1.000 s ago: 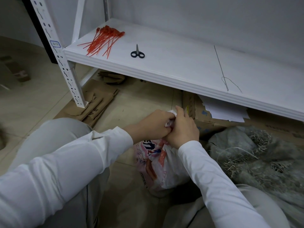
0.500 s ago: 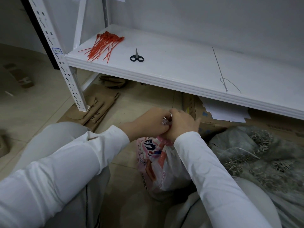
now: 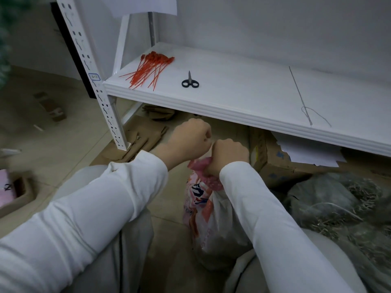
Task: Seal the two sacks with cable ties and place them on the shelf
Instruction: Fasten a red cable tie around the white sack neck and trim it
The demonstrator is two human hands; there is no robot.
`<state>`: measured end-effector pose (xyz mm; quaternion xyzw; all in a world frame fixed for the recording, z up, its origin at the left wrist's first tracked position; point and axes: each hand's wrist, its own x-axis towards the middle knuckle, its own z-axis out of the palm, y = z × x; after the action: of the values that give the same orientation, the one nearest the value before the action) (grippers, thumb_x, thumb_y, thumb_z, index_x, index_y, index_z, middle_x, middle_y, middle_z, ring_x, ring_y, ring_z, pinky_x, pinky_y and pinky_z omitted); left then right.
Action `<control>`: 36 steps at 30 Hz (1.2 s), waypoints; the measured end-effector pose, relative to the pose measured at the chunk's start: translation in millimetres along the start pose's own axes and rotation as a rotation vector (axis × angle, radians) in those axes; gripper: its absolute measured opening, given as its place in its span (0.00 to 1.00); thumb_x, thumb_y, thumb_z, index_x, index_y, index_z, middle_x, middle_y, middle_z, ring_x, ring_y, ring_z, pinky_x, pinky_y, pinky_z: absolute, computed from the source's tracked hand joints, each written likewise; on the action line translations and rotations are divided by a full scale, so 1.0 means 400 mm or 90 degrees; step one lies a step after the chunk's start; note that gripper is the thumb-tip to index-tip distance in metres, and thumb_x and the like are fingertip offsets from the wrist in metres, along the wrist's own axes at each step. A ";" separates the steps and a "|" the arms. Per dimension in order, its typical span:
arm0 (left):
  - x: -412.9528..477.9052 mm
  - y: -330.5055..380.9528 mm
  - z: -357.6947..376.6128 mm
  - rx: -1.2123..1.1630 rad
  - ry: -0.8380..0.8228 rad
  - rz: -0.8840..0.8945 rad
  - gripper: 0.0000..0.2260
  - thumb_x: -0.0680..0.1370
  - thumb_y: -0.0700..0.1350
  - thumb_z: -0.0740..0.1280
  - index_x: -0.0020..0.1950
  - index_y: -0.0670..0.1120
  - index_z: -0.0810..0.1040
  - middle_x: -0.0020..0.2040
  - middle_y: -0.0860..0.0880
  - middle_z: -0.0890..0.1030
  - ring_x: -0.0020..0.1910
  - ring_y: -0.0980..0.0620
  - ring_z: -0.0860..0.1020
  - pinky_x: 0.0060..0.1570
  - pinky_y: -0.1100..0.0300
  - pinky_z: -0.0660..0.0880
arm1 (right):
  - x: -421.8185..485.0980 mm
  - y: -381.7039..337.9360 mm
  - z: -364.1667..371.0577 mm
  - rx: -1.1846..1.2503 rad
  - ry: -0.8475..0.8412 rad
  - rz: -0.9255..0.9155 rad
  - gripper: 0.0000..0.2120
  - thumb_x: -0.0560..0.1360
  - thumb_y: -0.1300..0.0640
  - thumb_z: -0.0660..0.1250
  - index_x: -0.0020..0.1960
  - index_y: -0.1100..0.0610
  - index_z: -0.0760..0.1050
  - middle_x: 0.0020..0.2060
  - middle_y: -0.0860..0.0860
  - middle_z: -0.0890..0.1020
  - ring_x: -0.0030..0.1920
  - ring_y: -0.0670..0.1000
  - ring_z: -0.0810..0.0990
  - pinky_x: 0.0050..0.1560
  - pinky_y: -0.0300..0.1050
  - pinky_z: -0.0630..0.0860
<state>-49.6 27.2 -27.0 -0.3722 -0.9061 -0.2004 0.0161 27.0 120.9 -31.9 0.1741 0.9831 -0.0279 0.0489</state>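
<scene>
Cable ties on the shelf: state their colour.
The cable ties are orange-red, seen best in the head view.

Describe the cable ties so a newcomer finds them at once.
Start at the white shelf straight ahead. Near its left end lies a fanned bundle of cable ties. They are thin and orange-red, unlike the black-handled scissors to their right.

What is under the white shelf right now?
Flattened cardboard lies at the left, and a cardboard box with white paper on it at the right. The shelf board covers whatever sits farther back.
</scene>
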 end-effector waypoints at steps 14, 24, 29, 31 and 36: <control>0.202 -0.233 -0.055 0.100 0.205 -0.196 0.14 0.79 0.43 0.60 0.61 0.38 0.72 0.61 0.39 0.73 0.61 0.40 0.69 0.55 0.48 0.70 | 0.043 -0.061 -0.003 0.015 -0.008 -0.025 0.12 0.65 0.49 0.72 0.34 0.52 0.70 0.31 0.49 0.70 0.40 0.55 0.76 0.40 0.43 0.69; 0.276 -0.372 -0.032 0.129 0.070 -0.340 0.23 0.81 0.50 0.52 0.72 0.39 0.62 0.74 0.37 0.60 0.74 0.36 0.53 0.72 0.41 0.52 | 0.092 -0.093 0.007 0.044 -0.006 -0.022 0.12 0.66 0.44 0.71 0.37 0.52 0.76 0.32 0.49 0.74 0.38 0.55 0.75 0.40 0.42 0.71; 0.283 -0.406 -0.051 0.261 0.110 -0.280 0.12 0.80 0.43 0.58 0.58 0.39 0.75 0.58 0.39 0.77 0.61 0.39 0.71 0.62 0.45 0.67 | 0.110 -0.105 0.017 0.051 0.001 -0.022 0.13 0.66 0.44 0.70 0.34 0.54 0.73 0.31 0.49 0.74 0.36 0.55 0.75 0.38 0.42 0.68; 0.293 -0.415 -0.057 0.287 0.136 -0.279 0.10 0.79 0.41 0.60 0.56 0.40 0.76 0.55 0.39 0.79 0.58 0.40 0.74 0.60 0.48 0.68 | 0.111 -0.106 0.023 0.055 0.007 -0.025 0.14 0.65 0.44 0.70 0.33 0.54 0.72 0.30 0.49 0.74 0.36 0.55 0.75 0.38 0.42 0.68; 0.327 -0.434 -0.043 0.222 0.214 -0.299 0.09 0.78 0.41 0.62 0.55 0.40 0.75 0.54 0.40 0.79 0.55 0.40 0.75 0.56 0.50 0.70 | 0.116 -0.102 0.036 0.060 0.010 -0.024 0.14 0.64 0.42 0.71 0.35 0.53 0.75 0.33 0.49 0.75 0.38 0.54 0.77 0.40 0.43 0.72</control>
<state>-264.3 -3.6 -48.6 -0.1068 -0.9725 -0.0993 0.1818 -28.9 97.5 -49.6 0.1581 0.9841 -0.0736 0.0327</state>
